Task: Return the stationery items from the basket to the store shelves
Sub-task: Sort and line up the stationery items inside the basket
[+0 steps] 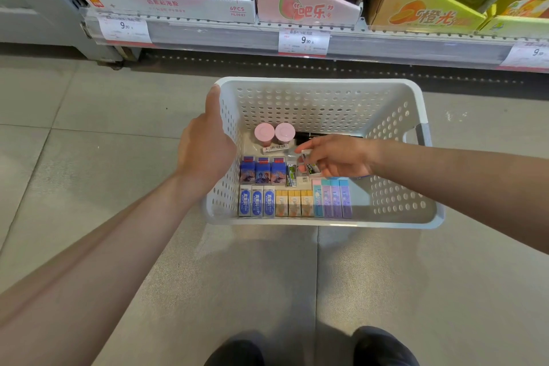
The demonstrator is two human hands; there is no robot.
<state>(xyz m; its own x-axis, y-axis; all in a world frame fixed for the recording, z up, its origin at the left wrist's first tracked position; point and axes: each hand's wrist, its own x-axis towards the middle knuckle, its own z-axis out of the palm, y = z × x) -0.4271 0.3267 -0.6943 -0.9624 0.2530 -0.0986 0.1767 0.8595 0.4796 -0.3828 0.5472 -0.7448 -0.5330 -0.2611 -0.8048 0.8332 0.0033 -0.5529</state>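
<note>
Counting two pink jars (274, 133), three yellow erasers (294, 203).

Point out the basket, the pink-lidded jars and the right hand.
basket (320, 84): head view, far rim.
pink-lidded jars (264, 131): head view, left jar's lid.
right hand (341, 157): head view, back of hand.

The basket (320, 104) holds two pink-capped jars (274, 134), three blue figure-printed erasers (262, 171), three white-and-blue erasers (256, 201), three yellow erasers (294, 202), and four pastel lead cases (332, 197).
</note>
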